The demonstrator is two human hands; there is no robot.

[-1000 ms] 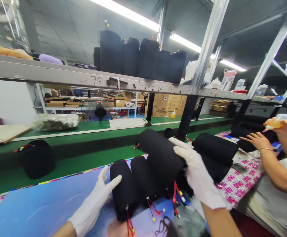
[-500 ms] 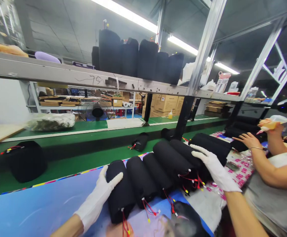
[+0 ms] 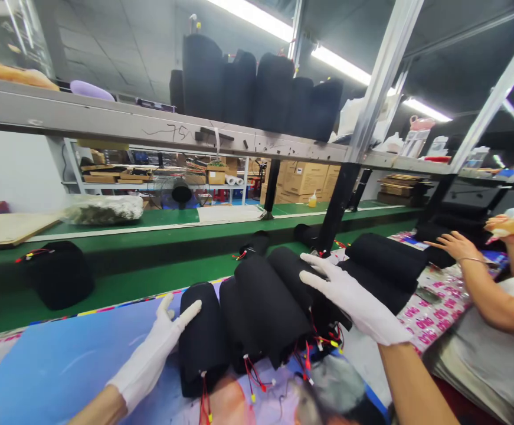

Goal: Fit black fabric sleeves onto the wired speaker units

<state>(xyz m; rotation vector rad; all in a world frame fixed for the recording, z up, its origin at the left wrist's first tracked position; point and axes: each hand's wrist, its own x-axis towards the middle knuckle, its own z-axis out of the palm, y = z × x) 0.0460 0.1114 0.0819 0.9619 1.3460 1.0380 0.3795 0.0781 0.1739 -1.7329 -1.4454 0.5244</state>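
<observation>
Here, gloved left hand [image 3: 153,351] & right hand [image 3: 349,298] touch matte blk cylinders [image 3: 269,307].

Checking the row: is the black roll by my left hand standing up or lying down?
Lying down: the black roll stretches along the blue mat, red wires at its near end, left hand touching its side.

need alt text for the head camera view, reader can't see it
A gloved left hand touches the leftmost roll in a row of black fabric rolls with red wires on a blue mat; the gloved right hand lies on rolls further right. Behind runs a green belt; a co-worker's bare arm is at right.
</observation>
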